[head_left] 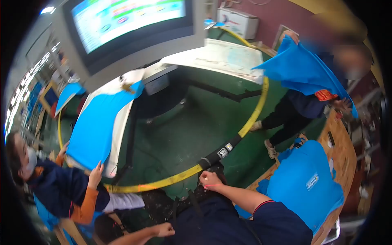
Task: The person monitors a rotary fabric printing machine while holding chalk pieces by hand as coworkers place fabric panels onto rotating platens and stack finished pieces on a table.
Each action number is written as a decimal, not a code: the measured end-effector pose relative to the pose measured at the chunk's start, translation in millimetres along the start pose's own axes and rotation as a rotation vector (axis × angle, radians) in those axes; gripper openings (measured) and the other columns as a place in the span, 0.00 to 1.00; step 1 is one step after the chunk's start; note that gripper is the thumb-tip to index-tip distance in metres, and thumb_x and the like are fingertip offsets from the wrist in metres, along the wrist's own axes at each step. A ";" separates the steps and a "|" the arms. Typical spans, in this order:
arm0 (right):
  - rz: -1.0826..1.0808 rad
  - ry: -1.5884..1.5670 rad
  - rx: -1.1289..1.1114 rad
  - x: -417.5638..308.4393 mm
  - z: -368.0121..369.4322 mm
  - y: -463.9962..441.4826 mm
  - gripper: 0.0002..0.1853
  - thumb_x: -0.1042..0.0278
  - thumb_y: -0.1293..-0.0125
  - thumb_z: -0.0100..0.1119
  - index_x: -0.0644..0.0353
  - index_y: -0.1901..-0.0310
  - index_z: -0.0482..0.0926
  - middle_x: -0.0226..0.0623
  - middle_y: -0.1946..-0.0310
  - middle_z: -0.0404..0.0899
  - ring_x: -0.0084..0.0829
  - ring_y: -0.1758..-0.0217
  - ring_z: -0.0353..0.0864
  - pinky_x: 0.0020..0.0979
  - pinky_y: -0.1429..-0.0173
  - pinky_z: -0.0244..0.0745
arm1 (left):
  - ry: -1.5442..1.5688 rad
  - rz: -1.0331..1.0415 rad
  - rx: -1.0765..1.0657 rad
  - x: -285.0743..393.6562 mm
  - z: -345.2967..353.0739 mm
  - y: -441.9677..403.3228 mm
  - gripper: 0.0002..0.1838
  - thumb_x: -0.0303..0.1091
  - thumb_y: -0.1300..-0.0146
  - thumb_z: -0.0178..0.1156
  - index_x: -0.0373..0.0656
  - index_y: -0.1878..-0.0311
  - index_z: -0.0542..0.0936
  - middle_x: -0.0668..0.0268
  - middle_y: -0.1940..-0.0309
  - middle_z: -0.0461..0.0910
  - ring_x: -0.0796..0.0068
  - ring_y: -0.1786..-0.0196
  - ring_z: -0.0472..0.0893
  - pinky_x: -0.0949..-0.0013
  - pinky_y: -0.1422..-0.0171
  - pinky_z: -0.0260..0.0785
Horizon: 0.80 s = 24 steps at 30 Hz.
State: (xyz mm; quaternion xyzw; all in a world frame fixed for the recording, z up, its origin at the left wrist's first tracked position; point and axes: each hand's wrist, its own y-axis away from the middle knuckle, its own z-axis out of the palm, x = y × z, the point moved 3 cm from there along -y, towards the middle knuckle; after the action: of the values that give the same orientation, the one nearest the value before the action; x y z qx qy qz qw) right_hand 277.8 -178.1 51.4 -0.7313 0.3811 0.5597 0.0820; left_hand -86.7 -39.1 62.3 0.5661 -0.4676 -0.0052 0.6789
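My left hand is closed in a loose fist close to my dark shirt, and no object shows in it. Further forward, my right hand has its fingers curled together, with a thin red band at the wrist. Whatever lies inside those fingers is too small or hidden to make out. It is just below the black section of a yellow ring that curves around in front of me. Right of my right arm, a blue fabric piece with a white label lies on a wooden board table.
At left a masked person handles blue fabric on a white table. At right another person holds up a blue sheet. A large monitor hangs ahead, above a curved white table. Green floor lies inside the ring.
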 end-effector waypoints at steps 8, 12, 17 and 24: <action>-0.059 -0.032 0.037 3.9 -6.3 6.0 0.13 0.60 0.27 0.60 0.64 0.59 0.81 0.41 0.75 0.86 0.32 0.76 0.87 0.36 0.67 0.82 | -0.025 0.102 0.611 121.0 -28.1 61.0 0.10 0.33 0.34 0.58 0.39 0.67 0.83 0.59 0.75 0.80 0.64 0.74 0.79 0.59 0.67 0.72; -0.093 0.000 0.036 7.0 -2.6 2.9 0.13 0.60 0.27 0.60 0.64 0.59 0.81 0.44 0.73 0.87 0.35 0.74 0.89 0.38 0.65 0.83 | -0.001 0.155 0.595 136.5 -39.0 65.9 0.08 0.32 0.33 0.60 0.39 0.65 0.82 0.58 0.76 0.79 0.64 0.75 0.77 0.59 0.68 0.70; -0.090 -0.012 0.036 6.8 -6.9 2.4 0.13 0.59 0.28 0.60 0.63 0.59 0.81 0.45 0.71 0.87 0.37 0.72 0.90 0.39 0.62 0.83 | -0.009 0.255 0.595 153.7 -46.6 65.2 0.06 0.31 0.31 0.62 0.38 0.62 0.81 0.57 0.77 0.77 0.65 0.76 0.73 0.60 0.69 0.68; -0.032 -0.036 0.011 11.0 -1.5 2.3 0.14 0.58 0.29 0.61 0.63 0.59 0.82 0.46 0.70 0.88 0.40 0.68 0.90 0.41 0.60 0.82 | 0.004 0.394 0.668 175.3 -29.1 22.4 0.07 0.32 0.30 0.66 0.38 0.58 0.81 0.55 0.80 0.73 0.63 0.79 0.69 0.60 0.71 0.66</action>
State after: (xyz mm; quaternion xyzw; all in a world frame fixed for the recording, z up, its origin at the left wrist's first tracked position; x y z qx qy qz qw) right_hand 278.3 -185.7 42.9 -0.7266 0.3709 0.5693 0.1016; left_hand 18.9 -102.9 192.1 0.6553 -0.5421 0.2787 0.4461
